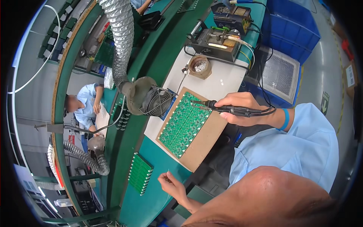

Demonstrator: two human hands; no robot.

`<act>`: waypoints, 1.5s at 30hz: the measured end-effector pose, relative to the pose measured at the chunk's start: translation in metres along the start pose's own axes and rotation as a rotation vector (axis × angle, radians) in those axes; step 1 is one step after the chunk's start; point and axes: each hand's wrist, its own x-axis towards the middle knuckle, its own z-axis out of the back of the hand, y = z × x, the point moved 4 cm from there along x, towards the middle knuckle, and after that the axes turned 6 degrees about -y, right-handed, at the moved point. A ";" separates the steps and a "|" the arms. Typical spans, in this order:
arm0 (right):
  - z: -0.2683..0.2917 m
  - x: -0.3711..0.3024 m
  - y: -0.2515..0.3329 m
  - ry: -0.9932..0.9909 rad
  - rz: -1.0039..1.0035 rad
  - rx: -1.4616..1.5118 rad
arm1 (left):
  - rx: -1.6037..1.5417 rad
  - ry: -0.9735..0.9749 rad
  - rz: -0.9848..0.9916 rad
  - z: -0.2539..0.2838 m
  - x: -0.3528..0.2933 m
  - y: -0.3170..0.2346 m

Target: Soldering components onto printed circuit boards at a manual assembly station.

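My right hand point(242, 108) is closed around black soldering tweezers point(236, 109) with a cable at the back. Their two tips are over the upper right part of a green circuit board panel point(181, 126). The panel, crowded with small components, lies on a brown board point(196, 145). Lower down, near the bench's front edge, my left hand point(174, 187) has its fingers curled in a pinch. A thin strand that looks like solder wire pokes out above its fingertips and trails below the hand.
A small fan point(157, 104) stands by the panel under a fume hose point(119, 38). Behind are a round pot point(199, 67) and a soldering station point(217, 43). Stacked green boards point(140, 173) lie left of my left hand. Blue crates point(291, 32) stand right; a co-worker point(87, 102) sits across.
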 end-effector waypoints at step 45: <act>-0.014 0.021 -0.090 -0.341 -0.458 0.433 | -0.011 -0.306 0.210 -0.011 0.001 0.075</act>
